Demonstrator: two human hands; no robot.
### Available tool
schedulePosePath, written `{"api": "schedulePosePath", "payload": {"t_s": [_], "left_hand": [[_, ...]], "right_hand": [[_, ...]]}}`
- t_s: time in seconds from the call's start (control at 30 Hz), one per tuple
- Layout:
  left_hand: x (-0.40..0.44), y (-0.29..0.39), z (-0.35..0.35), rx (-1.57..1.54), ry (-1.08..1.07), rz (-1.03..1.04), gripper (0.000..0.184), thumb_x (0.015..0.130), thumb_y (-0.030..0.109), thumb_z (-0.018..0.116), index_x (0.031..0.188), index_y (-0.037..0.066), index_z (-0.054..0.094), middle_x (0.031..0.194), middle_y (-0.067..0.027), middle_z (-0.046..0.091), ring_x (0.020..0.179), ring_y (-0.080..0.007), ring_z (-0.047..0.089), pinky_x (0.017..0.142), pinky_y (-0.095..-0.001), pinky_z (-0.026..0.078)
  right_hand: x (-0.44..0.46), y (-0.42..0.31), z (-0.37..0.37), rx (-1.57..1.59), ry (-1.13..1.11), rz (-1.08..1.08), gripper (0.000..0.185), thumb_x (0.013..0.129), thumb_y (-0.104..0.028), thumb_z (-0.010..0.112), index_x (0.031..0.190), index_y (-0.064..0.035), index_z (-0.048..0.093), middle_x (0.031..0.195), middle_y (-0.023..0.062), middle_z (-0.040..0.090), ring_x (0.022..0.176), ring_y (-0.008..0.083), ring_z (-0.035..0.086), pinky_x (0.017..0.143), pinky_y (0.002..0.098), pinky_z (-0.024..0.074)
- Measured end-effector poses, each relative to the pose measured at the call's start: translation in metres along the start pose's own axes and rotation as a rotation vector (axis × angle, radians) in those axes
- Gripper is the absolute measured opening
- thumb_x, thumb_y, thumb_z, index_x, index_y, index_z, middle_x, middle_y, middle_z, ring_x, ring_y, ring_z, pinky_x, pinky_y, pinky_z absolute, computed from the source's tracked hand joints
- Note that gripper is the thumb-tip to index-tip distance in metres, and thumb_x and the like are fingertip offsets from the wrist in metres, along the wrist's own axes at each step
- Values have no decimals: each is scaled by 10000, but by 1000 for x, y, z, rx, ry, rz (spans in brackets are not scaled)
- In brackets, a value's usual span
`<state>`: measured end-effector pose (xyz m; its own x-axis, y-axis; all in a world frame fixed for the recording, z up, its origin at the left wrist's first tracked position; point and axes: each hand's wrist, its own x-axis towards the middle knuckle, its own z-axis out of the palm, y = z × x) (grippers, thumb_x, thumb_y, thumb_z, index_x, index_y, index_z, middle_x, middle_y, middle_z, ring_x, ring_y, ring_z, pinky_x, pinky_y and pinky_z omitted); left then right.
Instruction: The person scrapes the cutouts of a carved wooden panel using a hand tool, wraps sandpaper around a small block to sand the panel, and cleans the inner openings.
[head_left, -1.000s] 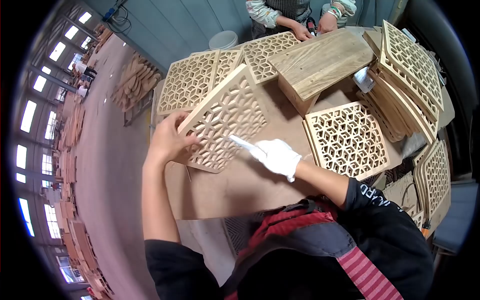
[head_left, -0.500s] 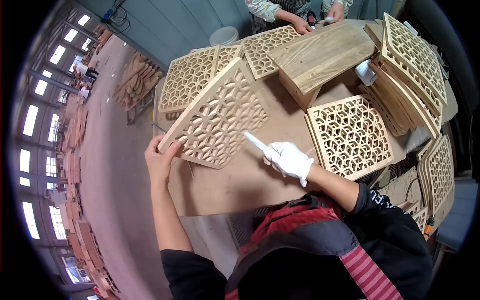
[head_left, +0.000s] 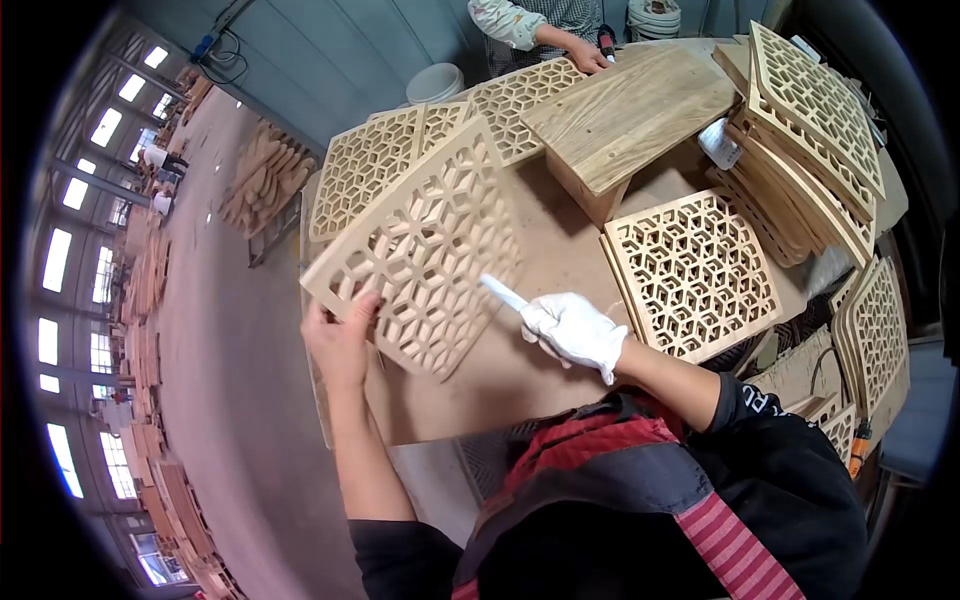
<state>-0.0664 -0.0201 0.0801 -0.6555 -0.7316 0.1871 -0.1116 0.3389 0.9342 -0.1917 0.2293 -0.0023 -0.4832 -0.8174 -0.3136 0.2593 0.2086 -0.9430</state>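
My left hand point(head_left: 345, 335) is bare and closed on the lower left corner of a wooden lattice panel point(head_left: 420, 265), thumb on its face. The panel is tilted up above the table, its cut-out star pattern towards me. My right hand point(head_left: 575, 332), in a white glove, grips a slim white stick point(head_left: 501, 291); I cannot make out its kind. The stick's tip points at the panel's right side; whether they touch is unclear. Just right of the glove lies a small stack of square lattice panels point(head_left: 695, 275).
More lattice panels point(head_left: 365, 175) lie at the back left. A wooden box-like piece point(head_left: 630, 110) stands behind the square stack. Curved panels point(head_left: 815, 110) are piled at the right. Across the table point(head_left: 545, 235), a co-worker's hand point(head_left: 588, 55) is beside a red and black tool point(head_left: 606, 42).
My left hand has moved slightly right and down, turning the panel more upright and face-on. The right hand with the stick has barely moved. One co-worker's hand has left view.
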Motion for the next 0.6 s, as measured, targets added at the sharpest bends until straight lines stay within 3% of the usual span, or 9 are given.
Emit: {"api": "schedulePosePath", "payload": {"t_s": [0.13,0.27,0.37,0.47,0.5,0.53,0.57,0.6], "left_hand": [[22,16,-8,35,-17,48,234,837,102,745,1000,-26,637,794,-75,669,729,-141,649,684,-278,519],[31,23,-17,-34,18,-64,197,851,81,726,987,-26,633,789,-72,662,678,-117,616,637,-267,505],[32,30,-31,-204,141,-94,217,873,97,713,1024,-27,619,821,-77,663,695,-124,625,626,-261,525],[45,33,-54,-509,149,-139,268,922,119,662,1130,-29,581,966,-120,667,793,-159,663,697,-311,602],[49,38,-58,-633,162,-169,300,927,133,656,1163,-30,568,1004,-135,668,829,-169,676,729,-331,617],[56,38,-64,-753,85,-226,373,935,192,645,1215,-32,541,1100,-161,658,915,-220,690,791,-386,622],[59,40,-66,-789,75,-281,352,940,186,639,1196,-36,544,1056,-160,662,871,-219,691,760,-383,629],[62,51,-62,-825,64,-337,332,944,180,632,1177,-40,547,1012,-159,665,827,-219,693,729,-379,636]], "right_hand": [[-3,-3,-7,18,35,-43,388,1011,-369,465,781,-76,572,539,-12,495,396,73,426,384,229,359],[6,6,-18,139,245,-14,390,1022,-357,448,776,-70,544,534,3,490,400,78,423,383,229,358],[13,22,-36,158,498,-157,380,1028,-335,448,767,-72,535,619,4,538,512,80,508,485,221,420],[27,40,-62,-176,636,-422,351,1029,-319,452,866,-53,613,838,22,622,705,92,560,633,250,474],[23,25,-62,-49,641,-431,344,1027,-322,457,903,-50,629,942,45,657,758,96,564,678,263,488],[15,0,-64,270,487,-338,352,1021,-359,468,934,-58,630,1191,112,633,853,113,566,771,295,513],[10,-21,-61,539,412,-439,416,1023,-379,462,1106,-14,643,1071,71,622,797,92,545,711,261,482],[1,-48,-61,607,385,-426,409,1019,-403,464,1019,-29,629,1168,106,601,804,97,547,713,255,480]]}}
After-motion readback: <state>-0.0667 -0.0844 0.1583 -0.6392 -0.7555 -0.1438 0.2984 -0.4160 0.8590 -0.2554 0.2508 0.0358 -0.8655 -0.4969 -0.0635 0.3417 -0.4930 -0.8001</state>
